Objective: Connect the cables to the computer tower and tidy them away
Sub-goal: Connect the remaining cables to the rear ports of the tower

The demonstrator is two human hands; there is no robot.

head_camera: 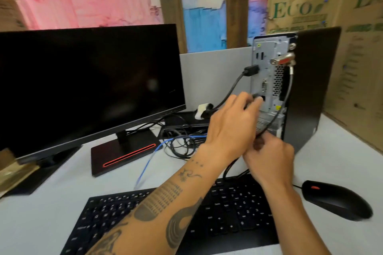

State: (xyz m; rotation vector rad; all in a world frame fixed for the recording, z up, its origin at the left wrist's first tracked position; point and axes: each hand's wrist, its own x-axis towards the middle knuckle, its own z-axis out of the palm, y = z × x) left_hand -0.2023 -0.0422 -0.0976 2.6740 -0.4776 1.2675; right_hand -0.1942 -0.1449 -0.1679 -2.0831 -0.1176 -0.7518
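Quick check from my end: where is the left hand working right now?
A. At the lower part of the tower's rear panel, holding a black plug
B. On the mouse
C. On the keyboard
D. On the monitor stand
A: the left hand reaches to the lower rear panel of the computer tower, its fingers pinching a black plug at a port there, well above the keyboard and away from the mouse.

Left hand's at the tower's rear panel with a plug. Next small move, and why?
Probably ease the black plug straight into the low port on the tower. The left hand pinches it right at the panel, but whether it is seated cannot be told. The right hand grips a black cable just below, giving slack. One cable is already plugged in higher up.
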